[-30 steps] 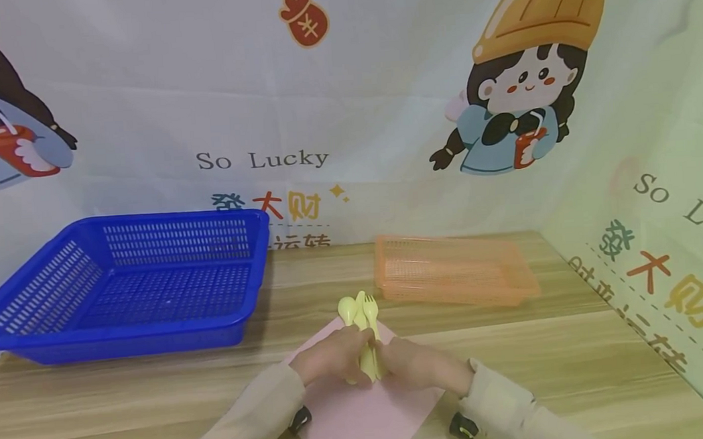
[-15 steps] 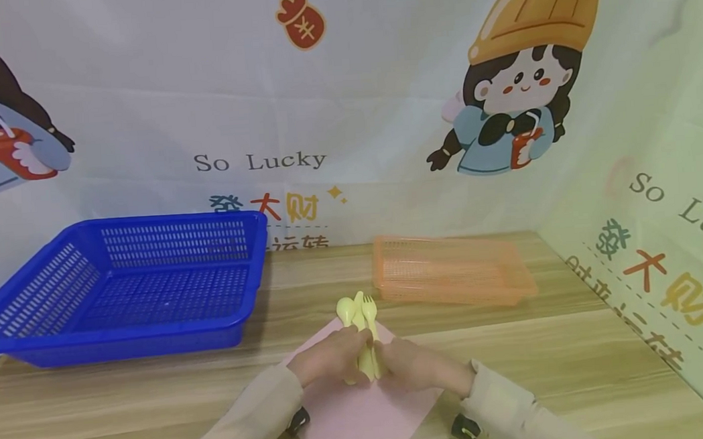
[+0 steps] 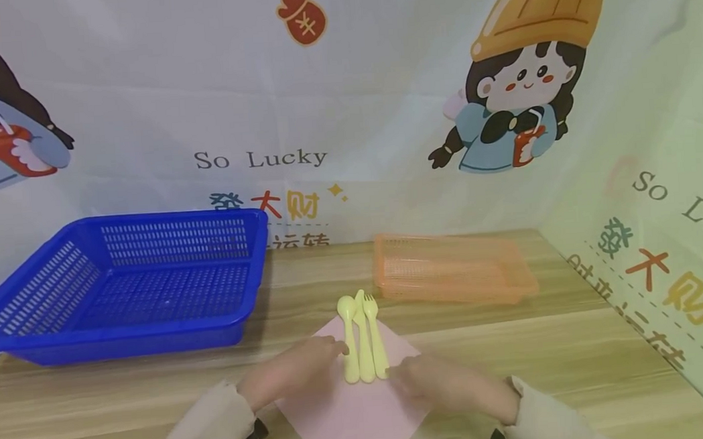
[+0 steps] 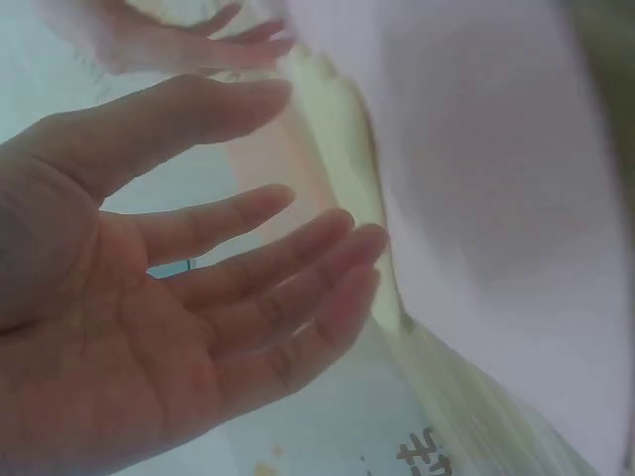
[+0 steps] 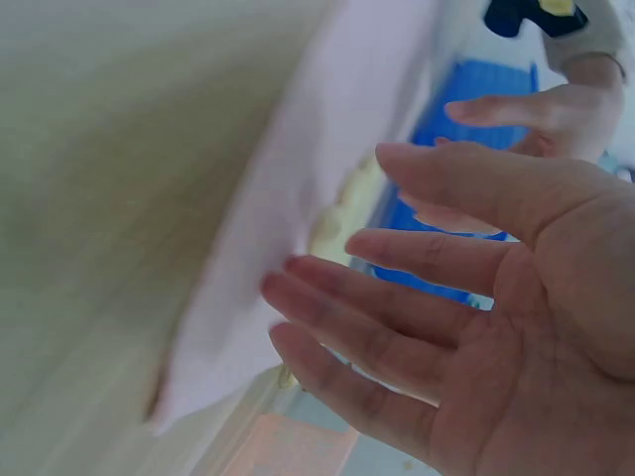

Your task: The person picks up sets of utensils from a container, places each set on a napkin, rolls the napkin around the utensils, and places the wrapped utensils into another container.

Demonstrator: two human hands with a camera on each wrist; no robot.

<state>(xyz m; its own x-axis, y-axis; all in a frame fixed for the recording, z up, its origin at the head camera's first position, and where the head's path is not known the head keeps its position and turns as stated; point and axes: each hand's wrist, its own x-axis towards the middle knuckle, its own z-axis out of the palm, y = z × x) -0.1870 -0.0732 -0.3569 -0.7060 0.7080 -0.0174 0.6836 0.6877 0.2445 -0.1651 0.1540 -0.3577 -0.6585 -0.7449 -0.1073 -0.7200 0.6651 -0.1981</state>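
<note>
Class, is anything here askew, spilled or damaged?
The flat pink sheet lies cornerwise on the wood-grain table, its edges slanting to the pale-yellow spoon, knife and fork on it, perhaps deliberately. Nothing looks spilled or damaged.

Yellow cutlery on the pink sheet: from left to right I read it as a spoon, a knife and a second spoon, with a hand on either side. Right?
Not quite: the rightmost piece is a fork, its tines visible in the head view. The spoon, knife, pink sheet, left hand and right hand are as you say.
</note>
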